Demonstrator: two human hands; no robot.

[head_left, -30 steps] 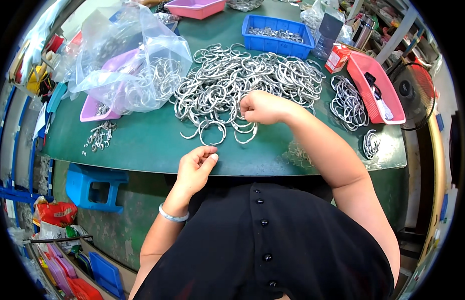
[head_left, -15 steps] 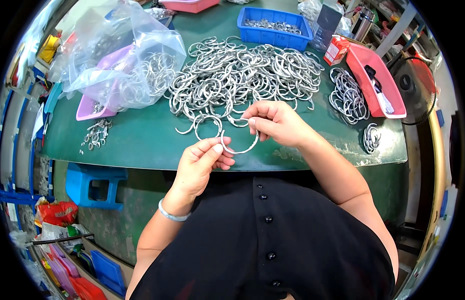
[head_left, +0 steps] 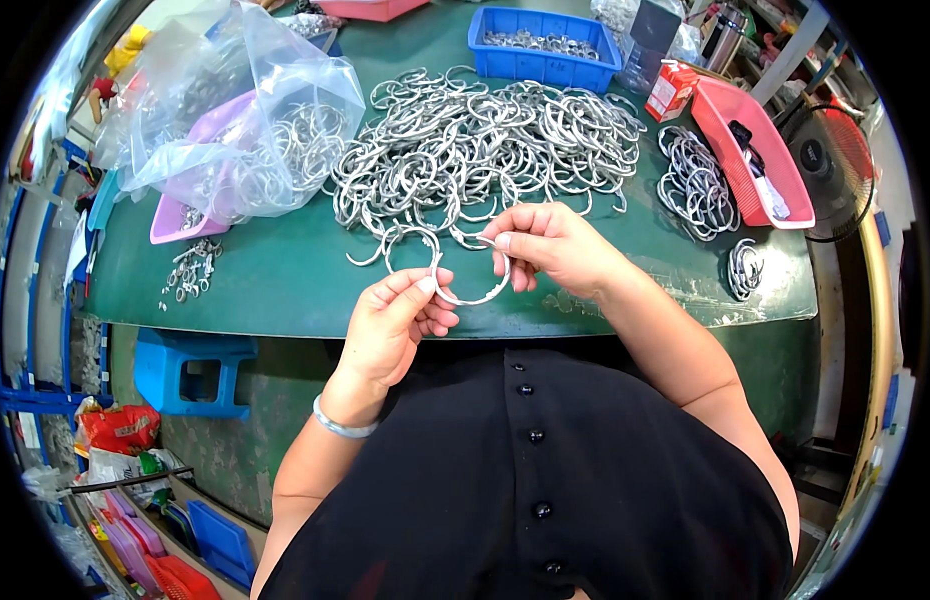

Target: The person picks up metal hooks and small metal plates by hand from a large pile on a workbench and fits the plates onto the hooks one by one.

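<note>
Between my hands is a silvery open bangle [head_left: 475, 301], held just above the near part of the green table. My left hand [head_left: 398, 318] pinches its left side between thumb and fingers. On the opposite side, my right hand [head_left: 545, 247] grips the bangle near its upper right end. Right behind it lie a few loose bangles, one of them a ring [head_left: 410, 230] close to my left fingertips. Beyond these spreads a large heap of similar bangles [head_left: 485, 150].
Left are a clear plastic bag [head_left: 235, 120] over a lilac basket [head_left: 170, 222] and small metal pieces [head_left: 193, 272]. A blue bin [head_left: 545, 65] stands behind the heap. Right are two smaller bangle piles [head_left: 697, 185], a pink basket [head_left: 755, 160], a red-and-white box [head_left: 672, 90] and a fan [head_left: 830, 170].
The held bangle has shifted slightly left and up in view, and its opening has turned a little. Both hands keep their grip on it.
</note>
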